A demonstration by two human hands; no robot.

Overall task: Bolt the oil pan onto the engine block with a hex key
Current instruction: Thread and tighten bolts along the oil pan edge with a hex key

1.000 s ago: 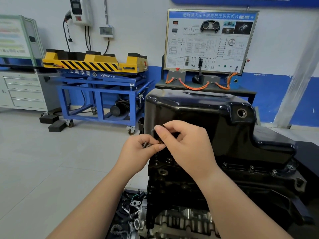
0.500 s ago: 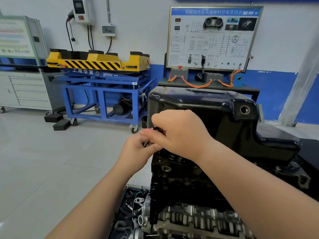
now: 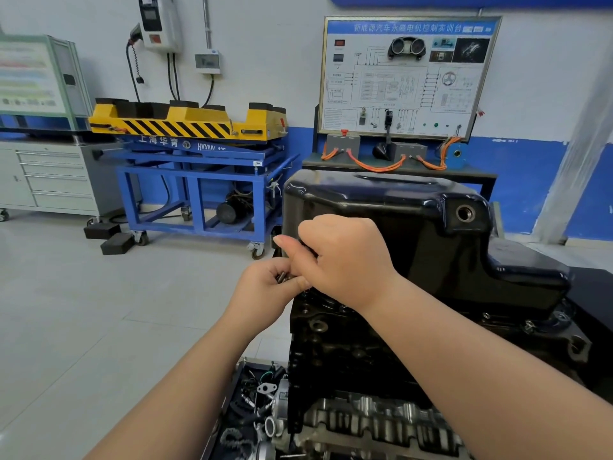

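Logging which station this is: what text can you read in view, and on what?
"新能源汽车永磁电机控制实训台": blue header of the white wiring-diagram training board.
"上海华育": platform edge of the blue steel lift cart.
"HV…" beside it: the rest is unclear.
The board's diagram labels and the green-framed poster at left: too blurred to read.

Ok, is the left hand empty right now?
No, the left hand holds a few small metal bolts just beside the oil pan.

Glossy blk oil pan (image 3: 414,227); yellow lift (image 3: 185,122) w/ blk stripes; blue cart (image 3: 199,180).
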